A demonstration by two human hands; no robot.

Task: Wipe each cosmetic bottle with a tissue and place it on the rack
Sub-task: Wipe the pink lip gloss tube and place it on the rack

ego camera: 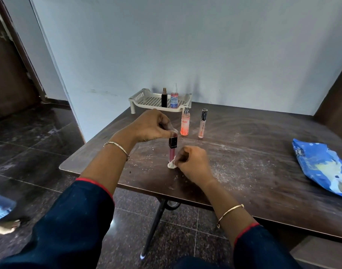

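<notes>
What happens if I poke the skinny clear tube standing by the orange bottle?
The clear tube would probably tip: it stands tall and narrow on a small base. Once down it might roll, if its body is round. It is likely light, being so slim.

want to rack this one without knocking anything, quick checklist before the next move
1. Left hand pinches the pink tube by its black cap, tube upright: ok
2. Tissue held in the right hand against the tube's base: ok
3. Tube wiped all round: cannot tell
4. Free space on the rack left of the black bottle: ok
5. Path to the rack clear: not ok, the orange spray bottle and the clear tube stand on the table just in front of it
</notes>
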